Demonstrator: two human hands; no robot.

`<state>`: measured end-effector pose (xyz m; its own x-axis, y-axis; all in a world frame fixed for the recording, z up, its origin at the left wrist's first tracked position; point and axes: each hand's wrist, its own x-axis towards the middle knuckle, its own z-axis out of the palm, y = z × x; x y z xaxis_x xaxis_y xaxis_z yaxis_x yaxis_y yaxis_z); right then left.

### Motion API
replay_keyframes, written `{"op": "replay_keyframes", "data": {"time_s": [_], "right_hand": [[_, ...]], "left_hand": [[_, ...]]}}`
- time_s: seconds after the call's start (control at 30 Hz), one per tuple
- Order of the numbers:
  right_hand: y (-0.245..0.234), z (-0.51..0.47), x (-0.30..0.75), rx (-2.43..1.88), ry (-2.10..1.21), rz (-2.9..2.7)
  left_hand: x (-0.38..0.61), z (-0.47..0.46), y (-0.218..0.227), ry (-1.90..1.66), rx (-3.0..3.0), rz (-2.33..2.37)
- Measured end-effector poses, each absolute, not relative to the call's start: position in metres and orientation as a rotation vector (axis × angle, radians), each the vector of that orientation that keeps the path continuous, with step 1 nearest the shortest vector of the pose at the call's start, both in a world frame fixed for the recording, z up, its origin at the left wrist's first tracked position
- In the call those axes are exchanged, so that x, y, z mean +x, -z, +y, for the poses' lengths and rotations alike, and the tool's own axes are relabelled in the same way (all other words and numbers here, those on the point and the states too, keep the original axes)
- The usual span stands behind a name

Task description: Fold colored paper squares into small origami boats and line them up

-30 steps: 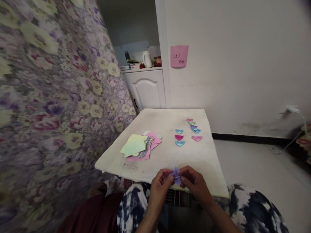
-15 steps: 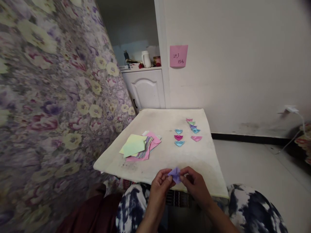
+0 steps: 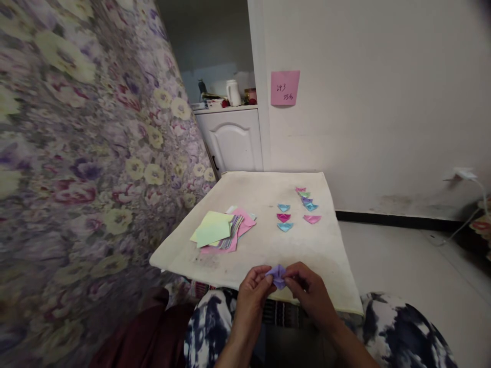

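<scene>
At the near edge of the cloth-covered table [image 3: 253,189], a small folded purple paper [image 3: 279,276] is held between a person's two hands. The left hand [image 3: 252,290] pinches its left side, thumb in front and fingers behind; the right hand [image 3: 310,290] pinches its right side with thumb and fingertips. The paper thus lies to the right of the left hand and to the left of the right hand, and neither hand is nearer, since both touch it. Its outline is roughly a diamond with one point directed away from the person; no longer axis can be made out with certainty. The fingers cover both side corners, and whether either hand rests on the cloth cannot be told.

Beyond the hands, two groups of small folded pieces lie on the table. The nearer group, a short column, comprises a blue piece [image 3: 285,227], a dark pink piece [image 3: 283,217] and another blue one farther back. To its right, a pink piece [image 3: 312,219] lies just in front of a slanting, closely set row. Farther left, well apart from these, is a loose stack of paper sheets [image 3: 213,231], a pale green sheet uppermost.
</scene>
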<state>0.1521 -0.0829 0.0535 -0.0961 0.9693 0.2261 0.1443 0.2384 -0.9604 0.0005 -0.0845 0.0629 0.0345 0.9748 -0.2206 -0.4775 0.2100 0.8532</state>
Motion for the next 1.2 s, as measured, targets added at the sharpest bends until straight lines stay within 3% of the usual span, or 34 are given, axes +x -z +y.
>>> {"op": "replay_keyframes", "data": {"time_s": [1.2], "right_hand": [[-0.047, -0.0807, 0.1546, -1.21, -1.06, -1.437]], "left_hand": [[0.0036, -0.0858, -0.0641, -1.237, 0.689, 0.964]]}}
